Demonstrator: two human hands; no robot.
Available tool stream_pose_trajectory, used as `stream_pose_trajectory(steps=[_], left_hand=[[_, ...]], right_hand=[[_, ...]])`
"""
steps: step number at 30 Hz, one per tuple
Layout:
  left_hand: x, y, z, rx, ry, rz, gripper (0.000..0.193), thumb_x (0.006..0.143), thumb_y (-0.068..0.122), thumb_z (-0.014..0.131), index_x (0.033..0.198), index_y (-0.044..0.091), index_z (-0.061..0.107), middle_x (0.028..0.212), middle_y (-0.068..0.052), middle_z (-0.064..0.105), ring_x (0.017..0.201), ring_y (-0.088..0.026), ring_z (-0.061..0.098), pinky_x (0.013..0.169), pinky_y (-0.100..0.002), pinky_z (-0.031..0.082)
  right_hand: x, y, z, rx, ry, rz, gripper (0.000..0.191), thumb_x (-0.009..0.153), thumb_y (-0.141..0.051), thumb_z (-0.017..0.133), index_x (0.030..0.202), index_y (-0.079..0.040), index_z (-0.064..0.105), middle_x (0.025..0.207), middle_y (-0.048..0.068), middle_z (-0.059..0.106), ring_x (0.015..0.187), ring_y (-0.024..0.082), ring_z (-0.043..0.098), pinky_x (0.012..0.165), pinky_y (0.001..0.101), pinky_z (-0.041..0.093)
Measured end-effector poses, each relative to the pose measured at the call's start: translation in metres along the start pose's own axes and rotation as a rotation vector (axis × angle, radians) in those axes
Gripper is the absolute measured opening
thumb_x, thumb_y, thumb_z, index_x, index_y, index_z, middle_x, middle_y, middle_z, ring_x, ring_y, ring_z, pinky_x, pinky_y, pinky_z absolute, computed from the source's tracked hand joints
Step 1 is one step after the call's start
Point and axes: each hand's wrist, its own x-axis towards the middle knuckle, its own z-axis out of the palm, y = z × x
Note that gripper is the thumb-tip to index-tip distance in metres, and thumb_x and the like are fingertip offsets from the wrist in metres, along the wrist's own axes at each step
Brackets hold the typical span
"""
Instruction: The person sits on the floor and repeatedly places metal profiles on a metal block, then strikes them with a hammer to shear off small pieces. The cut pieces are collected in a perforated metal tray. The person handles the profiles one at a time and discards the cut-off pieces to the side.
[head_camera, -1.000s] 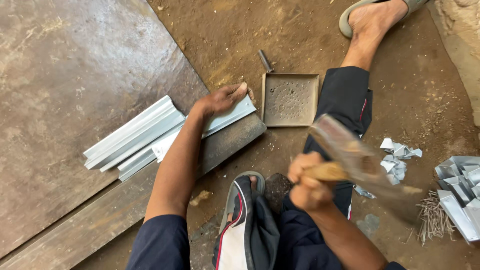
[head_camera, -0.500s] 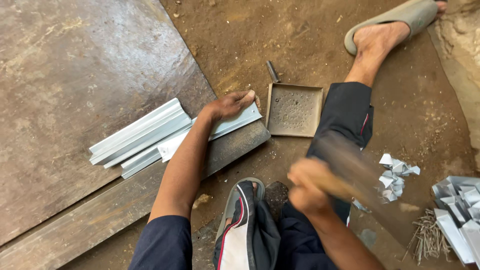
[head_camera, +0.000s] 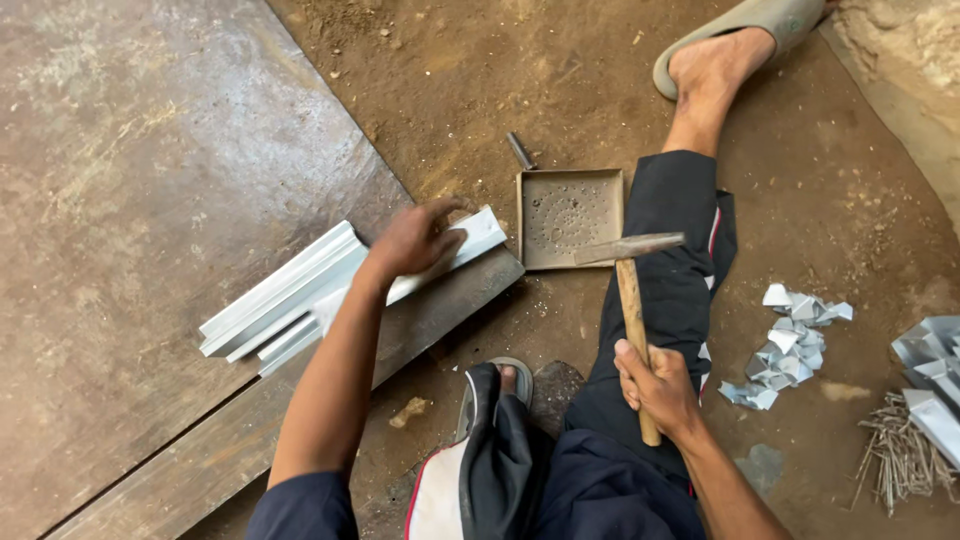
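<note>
My left hand (head_camera: 415, 240) presses down on a stack of silvery metal channel strips (head_camera: 290, 290) that lie across a rusty steel bar (head_camera: 440, 305). My right hand (head_camera: 655, 385) grips the wooden handle of a hammer (head_camera: 630, 290), whose steel head hangs over my leg beside a square perforated metal tray (head_camera: 568, 218). The hammer sits clear of the strips, to their right.
A big rusty steel plate (head_camera: 140, 170) fills the left. On the dirt floor to the right lie small folded metal scraps (head_camera: 790, 345), a pile of nails (head_camera: 900, 455) and more bent sheet pieces (head_camera: 930, 350). A short metal punch (head_camera: 520, 152) rests behind the tray.
The hammer was blurred in a swing low at the right; now it is held still, raised over my leg with the head near the tray. My left hand stays on the strips.
</note>
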Motion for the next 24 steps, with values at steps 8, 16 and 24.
stream_pose_trajectory(steps=[8,16,24], left_hand=[[-0.033,0.036,0.030,0.451,0.458,0.180,0.062,0.062,0.038,0.091,0.117,0.023,0.067,0.121,-0.019,0.062,0.110,-0.046,0.056,0.094,-0.058,0.045],[-0.069,0.060,0.104,0.577,0.561,0.212,0.053,0.092,0.003,0.067,0.139,0.027,0.063,0.132,-0.015,0.057,0.118,-0.033,0.054,0.094,-0.044,0.043],[-0.075,0.054,0.170,0.652,0.822,0.193,0.051,0.096,0.013,0.062,0.143,0.030,0.058,0.137,-0.014,0.052,0.126,-0.034,0.051,0.104,-0.048,0.039]], right_hand=[[0.007,0.031,-0.008,0.124,-0.007,0.059,0.044,0.096,-0.035,0.067,0.070,-0.002,0.056,0.049,0.001,0.047,0.039,0.009,0.045,0.036,0.0269,0.037],[0.012,0.022,-0.014,0.111,-0.099,0.058,0.043,0.094,-0.037,0.067,0.070,-0.005,0.054,0.052,-0.001,0.048,0.041,0.007,0.044,0.037,0.0252,0.038],[0.048,0.005,-0.019,0.310,-0.302,0.132,0.042,0.100,-0.036,0.057,0.071,-0.005,0.051,0.059,-0.003,0.051,0.044,0.005,0.043,0.036,0.0249,0.037]])
